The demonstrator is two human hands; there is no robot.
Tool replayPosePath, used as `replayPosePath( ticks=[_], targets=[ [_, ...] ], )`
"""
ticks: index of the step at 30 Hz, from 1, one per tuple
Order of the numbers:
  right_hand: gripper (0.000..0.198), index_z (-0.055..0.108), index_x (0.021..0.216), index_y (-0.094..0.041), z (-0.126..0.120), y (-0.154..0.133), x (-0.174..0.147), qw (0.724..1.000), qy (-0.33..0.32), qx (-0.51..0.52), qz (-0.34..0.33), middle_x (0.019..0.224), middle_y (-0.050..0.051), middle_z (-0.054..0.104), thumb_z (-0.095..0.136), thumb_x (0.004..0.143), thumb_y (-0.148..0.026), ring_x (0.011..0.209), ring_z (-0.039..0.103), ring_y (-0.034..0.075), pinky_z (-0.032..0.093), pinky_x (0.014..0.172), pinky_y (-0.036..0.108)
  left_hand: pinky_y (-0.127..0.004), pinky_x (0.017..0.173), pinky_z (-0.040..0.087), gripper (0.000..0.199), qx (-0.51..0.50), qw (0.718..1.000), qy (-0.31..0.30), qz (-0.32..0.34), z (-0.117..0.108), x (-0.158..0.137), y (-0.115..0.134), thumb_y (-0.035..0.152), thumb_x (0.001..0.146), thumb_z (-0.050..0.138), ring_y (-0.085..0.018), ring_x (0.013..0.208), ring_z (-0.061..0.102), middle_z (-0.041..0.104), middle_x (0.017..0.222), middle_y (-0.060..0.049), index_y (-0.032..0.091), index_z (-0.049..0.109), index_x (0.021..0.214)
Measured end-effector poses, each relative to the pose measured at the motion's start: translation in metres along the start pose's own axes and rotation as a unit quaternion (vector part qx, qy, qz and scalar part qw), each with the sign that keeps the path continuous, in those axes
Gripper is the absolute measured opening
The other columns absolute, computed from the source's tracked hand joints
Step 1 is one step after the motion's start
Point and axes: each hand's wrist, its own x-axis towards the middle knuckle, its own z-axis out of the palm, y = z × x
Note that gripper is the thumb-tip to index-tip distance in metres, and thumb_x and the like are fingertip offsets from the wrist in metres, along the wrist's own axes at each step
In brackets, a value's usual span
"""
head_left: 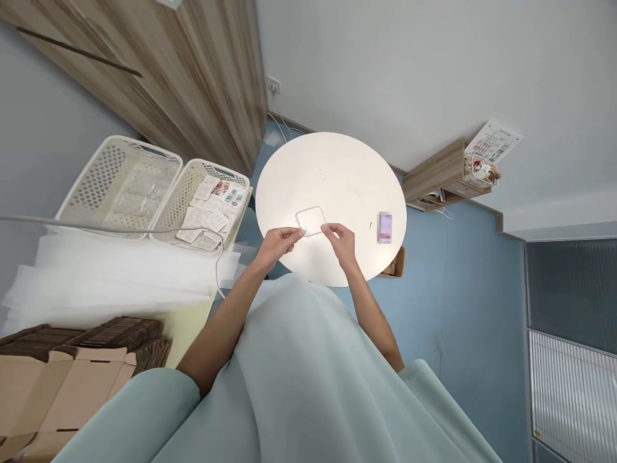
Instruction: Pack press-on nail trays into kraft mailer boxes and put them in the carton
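Low over the round white table, my left hand (279,244) pinches the lower left corner of a small squarish piece with a thin pale grey rim (311,220). Its middle looks clear or open; I cannot tell which, nor its exact kind. My right hand (341,241) grips the right edge of the same piece between thumb and fingers. The white tabletop (337,167) shows around and through it. On the table to the right lies a blurred-out pinkish rectangle, perhaps a phone (384,227), with a tiny dark bit (370,226) beside it.
To the left stand a white basket with clear items (116,145) and another white basket (193,167) holding printed cards. White sheets (120,267) and flat cardboard boxes (72,392) lie nearer me. A grey cable (120,228) crosses there. A wooden shelf (438,170) stands by the wall.
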Motion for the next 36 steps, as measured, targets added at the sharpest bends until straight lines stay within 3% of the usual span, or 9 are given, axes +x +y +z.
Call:
replayPosePath(
  ticks=[3,6,9,13,16,20,23,30,36],
  targets=[
    [0.029,0.076,0.093,-0.024,-0.015,0.007,-0.009,0.997,0.031,-0.055,-0.037,0.095,0.004,0.078,0.077,0.092,-0.053,0.099,0.073,0.024,0.057,0.101,0.043,-0.031,0.064,0.049,0.079,0.036,0.999,0.016,-0.014,0.019,0.001,-0.003,0.069,0.065,0.094,-0.020,0.078,0.067,0.080,0.111,-0.012,0.019,0.080,0.125],
    [0.021,0.073,0.093,-0.026,-0.021,0.017,-0.018,0.980,0.045,-0.145,-0.132,0.087,0.002,0.074,0.074,0.097,-0.047,0.095,0.071,0.024,0.054,0.106,0.047,-0.038,0.086,0.057,0.094,0.035,0.998,0.041,-0.027,0.036,0.000,0.001,0.070,0.067,0.094,-0.031,0.110,0.074,0.073,0.143,-0.019,0.018,0.071,0.142],
    [0.016,0.071,0.093,-0.027,-0.021,0.029,-0.026,0.955,0.040,-0.197,-0.217,0.082,0.000,0.070,0.072,0.100,-0.042,0.090,0.068,0.023,0.050,0.113,0.050,-0.043,0.102,0.055,0.094,0.013,0.998,0.055,-0.040,0.050,-0.002,0.005,0.071,0.067,0.094,-0.036,0.125,0.072,0.071,0.145,-0.021,0.016,0.071,0.140],
    [0.015,0.071,0.095,-0.027,-0.025,0.036,-0.030,0.950,0.028,-0.199,-0.238,0.082,-0.001,0.069,0.072,0.101,-0.040,0.089,0.068,0.021,0.046,0.119,0.052,-0.046,0.109,0.052,0.085,-0.026,0.997,0.060,-0.028,0.060,-0.005,0.003,0.067,0.063,0.098,-0.037,0.128,0.069,0.074,0.139,-0.019,0.016,0.076,0.128],
    [0.019,0.073,0.099,-0.027,-0.034,0.033,-0.028,0.965,-0.027,-0.171,-0.197,0.087,0.000,0.072,0.080,0.096,-0.044,0.096,0.070,0.022,0.046,0.122,0.053,-0.046,0.111,0.052,0.077,-0.049,0.998,0.026,0.002,0.059,-0.009,0.001,0.065,0.064,0.098,-0.036,0.128,0.069,0.078,0.132,-0.017,0.017,0.080,0.122],
    [0.049,0.073,0.120,-0.029,-0.046,0.030,-0.022,0.989,-0.125,-0.060,-0.055,0.125,0.006,0.076,0.090,0.083,-0.055,0.117,0.072,0.026,0.056,0.111,0.047,-0.046,0.111,0.052,0.074,-0.024,0.999,-0.033,-0.001,0.055,-0.011,-0.001,0.063,0.066,0.098,-0.036,0.125,0.070,0.080,0.128,-0.014,0.020,0.081,0.124],
    [0.055,0.071,0.122,-0.030,-0.049,0.032,-0.020,0.980,-0.193,0.050,0.031,0.137,0.005,0.073,0.091,0.079,-0.059,0.119,0.074,0.025,0.059,0.110,0.044,-0.046,0.110,0.052,0.077,0.000,0.999,-0.039,-0.021,0.054,-0.010,-0.002,0.060,0.064,0.100,-0.036,0.123,0.072,0.081,0.122,-0.013,0.021,0.080,0.128],
    [0.066,0.068,0.123,-0.030,-0.045,0.034,-0.032,0.964,-0.199,0.141,0.105,0.128,0.006,0.078,0.098,0.069,-0.054,0.125,0.073,0.026,0.059,0.113,0.045,-0.046,0.106,0.056,0.078,0.056,0.996,-0.068,-0.031,0.046,-0.010,0.003,0.053,0.059,0.104,-0.036,0.117,0.076,0.083,0.110,-0.012,0.021,0.081,0.127],
    [0.068,0.067,0.125,-0.031,-0.044,0.040,-0.044,0.961,-0.194,0.149,0.131,0.122,0.005,0.080,0.099,0.068,-0.051,0.120,0.076,0.027,0.061,0.106,0.045,-0.045,0.101,0.061,0.069,0.060,0.993,-0.105,-0.001,0.042,-0.012,0.002,0.053,0.057,0.105,-0.038,0.120,0.074,0.079,0.125,-0.012,0.024,0.086,0.116]
  ],
)
